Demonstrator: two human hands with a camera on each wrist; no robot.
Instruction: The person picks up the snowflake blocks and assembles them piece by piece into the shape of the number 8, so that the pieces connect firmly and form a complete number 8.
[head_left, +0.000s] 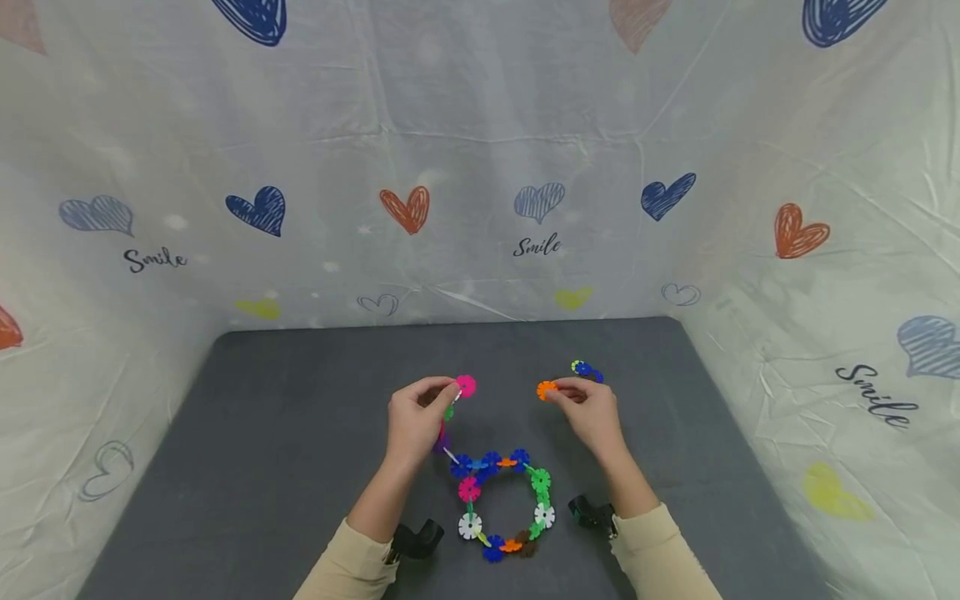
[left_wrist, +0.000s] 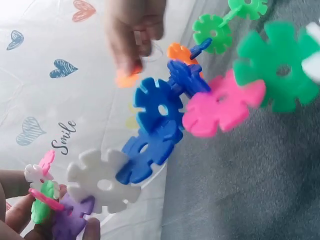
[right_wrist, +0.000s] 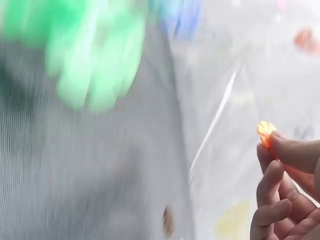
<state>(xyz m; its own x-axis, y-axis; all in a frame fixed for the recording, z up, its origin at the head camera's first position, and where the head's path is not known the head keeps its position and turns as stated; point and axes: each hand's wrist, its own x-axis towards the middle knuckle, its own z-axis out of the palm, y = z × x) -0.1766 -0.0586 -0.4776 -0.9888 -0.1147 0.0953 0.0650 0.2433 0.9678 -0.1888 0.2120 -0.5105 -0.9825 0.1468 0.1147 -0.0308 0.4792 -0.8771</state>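
My left hand [head_left: 411, 421] pinches the upper end of a chain of plastic flower-shaped linking discs, just beside its pink disc [head_left: 467, 385]. From there a strand with green, purple and white discs [left_wrist: 104, 181] runs down to a ring of linked discs [head_left: 541, 480] in blue, green, white, orange, brown and pink. To the right, apart from the chain, my right hand [head_left: 594, 415] holds a single orange disc [head_left: 546, 390] between thumb and fingers. The right wrist view shows this orange disc [right_wrist: 266, 132] at the fingertips, with the green discs [right_wrist: 95, 55] blurred close to the camera.
Beyond the right hand, a small group of blue and yellow-green discs [head_left: 585, 368] lies on the dark grey table [head_left: 300, 400]. Black wrist mounts [head_left: 417, 540] sit at both cuffs. A white curtain [head_left: 465, 275] printed with hearts surrounds the table's back and sides.
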